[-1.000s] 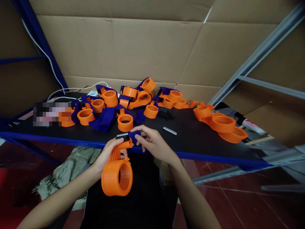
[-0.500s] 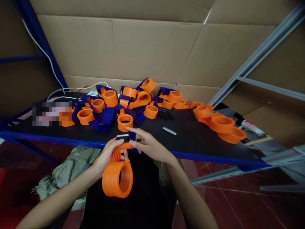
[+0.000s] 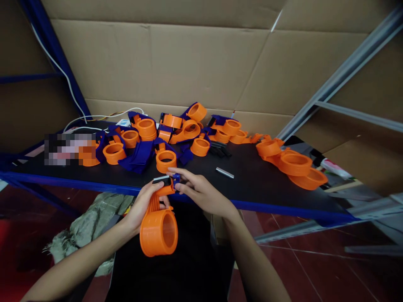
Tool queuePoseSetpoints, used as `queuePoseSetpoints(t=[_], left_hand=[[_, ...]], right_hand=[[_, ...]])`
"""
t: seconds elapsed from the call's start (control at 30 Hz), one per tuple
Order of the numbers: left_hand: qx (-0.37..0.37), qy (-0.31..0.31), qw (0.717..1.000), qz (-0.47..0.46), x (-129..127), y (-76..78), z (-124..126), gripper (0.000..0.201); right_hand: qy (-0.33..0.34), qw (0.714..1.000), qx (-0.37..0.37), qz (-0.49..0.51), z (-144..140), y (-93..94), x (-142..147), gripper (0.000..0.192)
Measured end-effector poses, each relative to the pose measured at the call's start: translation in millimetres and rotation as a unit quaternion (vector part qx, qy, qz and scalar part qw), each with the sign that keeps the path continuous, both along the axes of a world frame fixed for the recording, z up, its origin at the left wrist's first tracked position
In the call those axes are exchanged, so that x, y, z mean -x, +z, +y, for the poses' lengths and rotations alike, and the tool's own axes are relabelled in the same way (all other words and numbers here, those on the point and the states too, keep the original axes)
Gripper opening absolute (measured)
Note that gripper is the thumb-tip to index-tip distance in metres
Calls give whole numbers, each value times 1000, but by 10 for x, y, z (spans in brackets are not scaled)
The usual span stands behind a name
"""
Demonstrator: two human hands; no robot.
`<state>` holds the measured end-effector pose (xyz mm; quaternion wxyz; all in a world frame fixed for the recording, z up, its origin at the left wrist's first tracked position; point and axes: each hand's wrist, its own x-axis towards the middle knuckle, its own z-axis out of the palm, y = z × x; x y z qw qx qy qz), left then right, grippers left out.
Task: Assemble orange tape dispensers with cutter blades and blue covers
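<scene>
A black table (image 3: pixel 252 184) with a blue front edge crosses the middle of the frame. On it, upper centre, lies a heap of orange and blue dispenser parts (image 3: pixel 163 136); stacked orange rings (image 3: pixel 294 163) sit at centre right. Below centre, held off the table's front edge, is an orange tape dispenser (image 3: pixel 158 226). The left hand (image 3: pixel 143 205) is wrapped around its handle. The right hand (image 3: pixel 201 193) pinches a small blue piece (image 3: pixel 175 179) at its top end. A small metal strip (image 3: pixel 224 173) lies just right of the hands.
</scene>
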<state>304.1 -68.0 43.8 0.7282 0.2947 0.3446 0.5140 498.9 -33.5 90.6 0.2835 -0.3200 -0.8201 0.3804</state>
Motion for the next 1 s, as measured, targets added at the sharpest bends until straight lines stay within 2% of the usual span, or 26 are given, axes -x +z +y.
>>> queuePoseSetpoints(t=[0.23,0.4,0.5,0.6,0.7,0.83,1.0], left_hand=[[1,13,1000,13,24,-33,36,25],[8,-2,1000,22,70,-44,62,23],[13,-17,1000,18,94,-52,71,25],[7,-15,1000,23,97,-43,65,19],[-1,-4,999,36,73,-15,40,22],[-35,4,998,61,39,11,-1,27],[-121,-20,984,127,59,11,-50,29]], right_hand=[[-10,995,-80,-52,-43,-60,87,47],[-17,991,-106,-82,-41,-94,109,48],[-21,988,-121,-94,-34,-109,121,57],[-31,985,-129,-106,-36,-120,121,65],[-30,983,-139,-116,-52,-107,104,62],[-23,979,-146,-140,-86,-31,58,55],[0,975,-158,-154,-159,86,25,51]])
